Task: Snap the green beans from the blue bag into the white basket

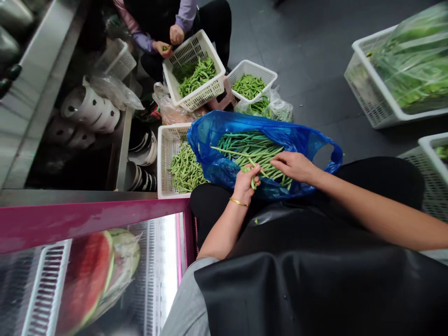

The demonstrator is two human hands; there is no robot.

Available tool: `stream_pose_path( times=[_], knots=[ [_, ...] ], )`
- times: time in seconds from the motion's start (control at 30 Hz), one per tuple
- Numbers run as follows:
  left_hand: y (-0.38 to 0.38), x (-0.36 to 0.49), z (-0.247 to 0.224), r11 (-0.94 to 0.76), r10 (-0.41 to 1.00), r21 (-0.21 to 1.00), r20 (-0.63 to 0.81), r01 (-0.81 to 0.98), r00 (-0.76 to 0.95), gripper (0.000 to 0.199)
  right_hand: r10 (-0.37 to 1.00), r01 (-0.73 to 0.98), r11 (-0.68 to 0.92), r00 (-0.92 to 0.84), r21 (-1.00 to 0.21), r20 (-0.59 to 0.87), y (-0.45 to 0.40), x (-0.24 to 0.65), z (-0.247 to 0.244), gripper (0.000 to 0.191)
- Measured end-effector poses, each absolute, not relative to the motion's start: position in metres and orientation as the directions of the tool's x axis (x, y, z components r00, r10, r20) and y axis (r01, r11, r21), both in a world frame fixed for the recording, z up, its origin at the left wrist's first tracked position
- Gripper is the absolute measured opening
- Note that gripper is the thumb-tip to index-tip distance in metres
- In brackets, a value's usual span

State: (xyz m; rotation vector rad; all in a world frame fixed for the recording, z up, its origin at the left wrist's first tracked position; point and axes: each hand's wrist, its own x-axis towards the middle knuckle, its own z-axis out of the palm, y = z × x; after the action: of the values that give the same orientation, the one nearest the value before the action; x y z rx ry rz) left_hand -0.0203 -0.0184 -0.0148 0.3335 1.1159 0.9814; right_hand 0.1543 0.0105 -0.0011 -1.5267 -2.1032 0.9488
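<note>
My left hand (247, 181), with a gold bangle at the wrist, is closed around short pieces of green bean (253, 181). Just beyond its fingers, a long pale green bean (231, 151) lies across the others. My right hand (294, 166) hovers over the pile with its thumb and fingers pressed together; whatever is between them is hidden. Both hands are above an open blue plastic bag (224, 122) on my lap, which holds many long green beans (255, 145). Left of the bag, a white basket (161, 163) contains snapped bean pieces (187, 170).
Across from me, a person's hands (171, 41) work over a white basket (169, 74) of bean pieces. A smaller basket (273, 77) sits beside it. Bagged leafy greens (415, 60) fill a crate at right. A pink-framed cooler (87, 219) with cut watermelon stands at left.
</note>
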Motion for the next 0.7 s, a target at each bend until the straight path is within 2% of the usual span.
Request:
stream_pose_path(
  times=[0.1, 0.17, 0.23, 0.27, 0.33, 0.37, 0.4, 0.47, 0.53, 0.57, 0.6, 0.7],
  knots=[
    [-0.017, -0.016, -0.014, 0.57, 0.786, 0.645, -0.608, -0.508, 0.11, 0.036, 0.834, 0.611, 0.272, -0.535, -0.744, -0.134, -0.008, 0.143, -0.003, 0.038],
    [-0.015, -0.014, -0.015, 0.582, 0.762, 0.608, -0.64, -0.54, 0.101, 0.031, 0.841, 0.557, 0.273, -0.534, -0.784, -0.087, -0.02, 0.138, -0.007, 0.037],
    [-0.014, -0.012, -0.016, 0.559, 0.756, 0.582, -0.65, -0.591, 0.075, 0.028, 0.91, 0.493, 0.182, -0.413, -0.851, -0.044, -0.024, 0.138, -0.009, 0.035],
    [-0.014, -0.011, -0.016, 0.535, 0.765, 0.577, -0.64, -0.617, 0.065, 0.026, 0.956, 0.435, 0.091, -0.291, -0.896, -0.044, -0.022, 0.141, -0.008, 0.035],
    [-0.017, -0.009, -0.016, 0.496, 0.789, 0.575, -0.611, -0.65, 0.062, 0.027, 0.995, 0.23, -0.098, 0.003, -0.968, -0.1, -0.014, 0.153, -0.005, 0.038],
    [-0.021, -0.008, -0.015, 0.493, 0.802, 0.581, -0.593, -0.647, 0.079, 0.028, 0.985, 0.123, -0.159, 0.081, -0.98, -0.15, -0.01, 0.162, -0.002, 0.039],
    [-0.025, -0.009, -0.013, 0.504, 0.812, 0.593, -0.574, -0.628, 0.11, 0.029, 0.976, 0.057, -0.212, 0.056, -0.976, -0.209, -0.006, 0.172, 0.001, 0.039],
    [-0.037, -0.014, -0.007, 0.541, 0.826, 0.643, -0.527, -0.542, 0.2, 0.032, 0.895, 0.111, -0.336, -0.272, -0.935, -0.353, -0.004, 0.189, 0.008, 0.036],
    [-0.05, -0.021, 0.002, 0.581, 0.813, 0.702, -0.485, -0.411, 0.321, 0.039, 0.639, 0.285, -0.418, -0.583, -0.863, -0.502, -0.005, 0.196, 0.013, 0.035],
    [-0.057, -0.024, 0.006, 0.598, 0.794, 0.726, -0.478, -0.34, 0.376, 0.041, 0.555, 0.32, -0.449, -0.632, -0.834, -0.541, -0.006, 0.195, 0.015, 0.037],
    [-0.062, -0.027, 0.01, 0.612, 0.769, 0.744, -0.48, -0.27, 0.422, 0.041, 0.55, 0.291, -0.489, -0.629, -0.822, -0.55, -0.005, 0.19, 0.016, 0.039],
    [-0.071, -0.03, 0.017, 0.634, 0.712, 0.764, -0.516, -0.119, 0.476, 0.034, 0.754, -0.019, -0.54, -0.456, -0.842, -0.473, -0.001, 0.167, 0.021, 0.043]
  ],
)
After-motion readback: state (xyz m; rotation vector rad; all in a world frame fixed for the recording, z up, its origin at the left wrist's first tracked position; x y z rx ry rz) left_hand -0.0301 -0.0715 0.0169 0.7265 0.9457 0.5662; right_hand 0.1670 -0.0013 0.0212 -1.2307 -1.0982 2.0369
